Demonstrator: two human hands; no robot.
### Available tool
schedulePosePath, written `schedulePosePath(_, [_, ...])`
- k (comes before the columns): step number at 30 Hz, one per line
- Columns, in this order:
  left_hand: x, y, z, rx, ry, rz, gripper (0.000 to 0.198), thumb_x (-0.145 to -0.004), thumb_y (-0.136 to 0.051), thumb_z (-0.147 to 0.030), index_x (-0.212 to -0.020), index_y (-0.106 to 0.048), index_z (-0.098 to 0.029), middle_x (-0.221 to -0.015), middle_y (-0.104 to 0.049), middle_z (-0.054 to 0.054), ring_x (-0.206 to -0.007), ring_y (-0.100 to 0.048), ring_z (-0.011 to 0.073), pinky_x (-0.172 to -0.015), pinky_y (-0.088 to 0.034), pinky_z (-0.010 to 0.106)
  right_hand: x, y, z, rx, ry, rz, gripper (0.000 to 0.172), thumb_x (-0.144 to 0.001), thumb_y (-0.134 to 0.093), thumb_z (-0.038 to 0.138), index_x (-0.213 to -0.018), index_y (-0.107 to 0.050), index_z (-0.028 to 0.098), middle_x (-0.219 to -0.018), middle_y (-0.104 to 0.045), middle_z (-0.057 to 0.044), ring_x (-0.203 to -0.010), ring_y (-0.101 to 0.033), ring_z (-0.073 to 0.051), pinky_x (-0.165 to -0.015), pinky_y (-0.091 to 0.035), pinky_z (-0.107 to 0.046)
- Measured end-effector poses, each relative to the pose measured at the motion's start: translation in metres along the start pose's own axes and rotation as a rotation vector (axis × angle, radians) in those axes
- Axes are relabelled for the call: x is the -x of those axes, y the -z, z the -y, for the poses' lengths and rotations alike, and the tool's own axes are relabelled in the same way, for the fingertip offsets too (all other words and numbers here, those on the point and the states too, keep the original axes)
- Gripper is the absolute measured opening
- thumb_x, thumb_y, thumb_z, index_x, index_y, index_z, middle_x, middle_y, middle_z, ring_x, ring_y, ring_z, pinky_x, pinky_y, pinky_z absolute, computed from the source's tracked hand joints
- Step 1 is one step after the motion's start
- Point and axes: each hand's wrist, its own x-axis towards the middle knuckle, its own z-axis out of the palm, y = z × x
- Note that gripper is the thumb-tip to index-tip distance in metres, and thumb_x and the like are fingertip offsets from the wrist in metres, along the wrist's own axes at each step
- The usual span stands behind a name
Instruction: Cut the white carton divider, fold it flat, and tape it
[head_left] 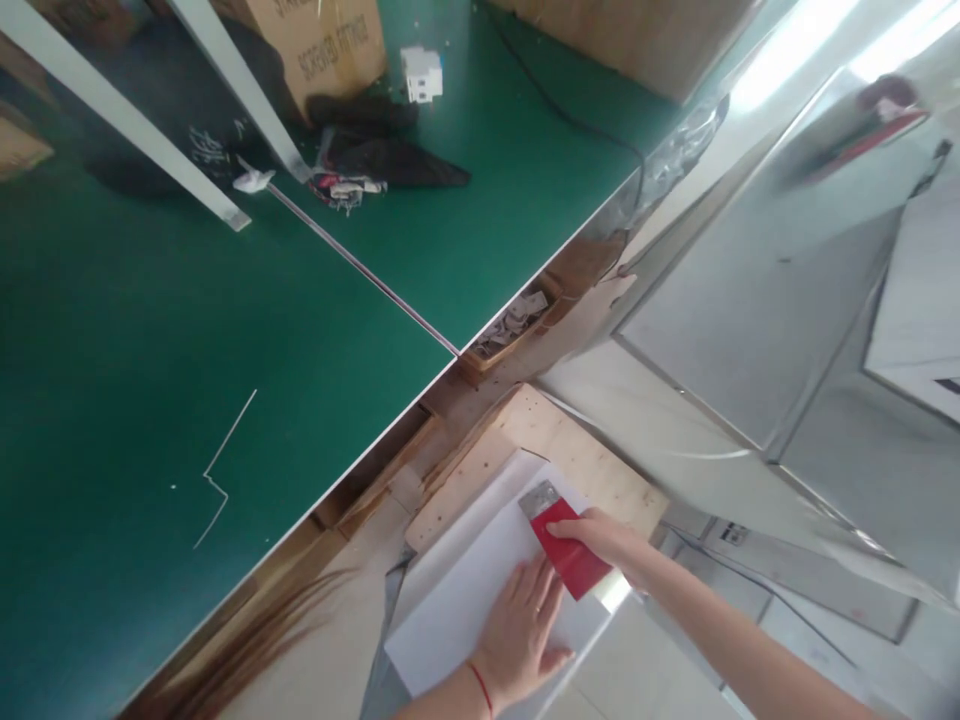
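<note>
My left hand (521, 630) lies flat on a white cardboard box (446, 615), fingers stretched out, a thin red band round its wrist. In my right hand (606, 538) is a red tape dispenser (571, 555) with a grey metal end, held just over the box top, beside my left fingertips. My right thumb lies across the red body; the other fingers are mostly hidden behind it. A shiny strip, perhaps clear tape, shows near the box's right edge. Under the box is a pale wooden board (592, 455).
A green table (315, 330) fills the left, its white edge running diagonally. On it are brown cartons (330, 50), a small white part (422, 75), dark cloth (390, 155) and metal legs. Below the edge sits a box of scraps (510, 325). Wrapped panels (720, 300) stand at right.
</note>
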Motion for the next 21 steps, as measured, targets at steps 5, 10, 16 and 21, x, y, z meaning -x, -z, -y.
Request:
schedulePosePath(5, [-0.004,-0.019,0.009,-0.129,-0.019,0.021,0.077,-0.095,-0.039,-0.067,-0.148,-0.04,-0.01,-0.156,-0.04,0.018,-0.149,-0.03,0.0334,-0.122,-0.023,0.047,-0.003,0.002,-0.014,-0.003,0.086,-0.005,0.018,-0.086,-0.063,0.025,-0.076,-0.069,0.01,-0.072,-0.073,-0.008,-0.057,-0.065,-0.014,-0.052,-0.047,-0.021])
schedulePosePath(10, [-0.004,-0.026,0.009,-0.214,-0.011,0.001,0.081,-0.094,-0.042,-0.067,-0.152,-0.033,-0.011,-0.158,-0.035,0.019,-0.149,-0.03,0.0337,-0.123,-0.021,0.046,0.003,0.012,-0.029,0.023,0.151,0.002,0.017,-0.083,-0.066,0.026,-0.078,-0.071,0.011,-0.076,-0.074,-0.008,-0.06,-0.065,-0.014,-0.054,-0.047,-0.022])
schedulePosePath(16, [-0.008,-0.026,0.005,-0.331,-0.049,-0.053,0.087,-0.091,-0.053,-0.059,-0.156,-0.023,-0.011,-0.163,-0.024,0.02,-0.152,-0.021,0.0354,-0.121,-0.022,0.049,0.028,0.042,-0.085,0.061,0.166,0.001,0.015,-0.077,-0.07,0.028,-0.074,-0.072,0.014,-0.072,-0.073,-0.006,-0.065,-0.067,-0.017,-0.056,-0.046,-0.023])
schedulePosePath(21, [-0.012,-0.019,-0.002,-0.415,-0.024,-0.054,0.091,-0.087,-0.061,-0.055,-0.157,-0.021,-0.012,-0.164,-0.018,0.02,-0.153,-0.018,0.0342,-0.121,-0.024,0.048,0.041,0.069,-0.143,0.054,0.179,0.006,0.017,-0.074,-0.074,0.033,-0.074,-0.072,0.015,-0.074,-0.074,-0.006,-0.069,-0.067,-0.017,-0.06,-0.046,-0.023])
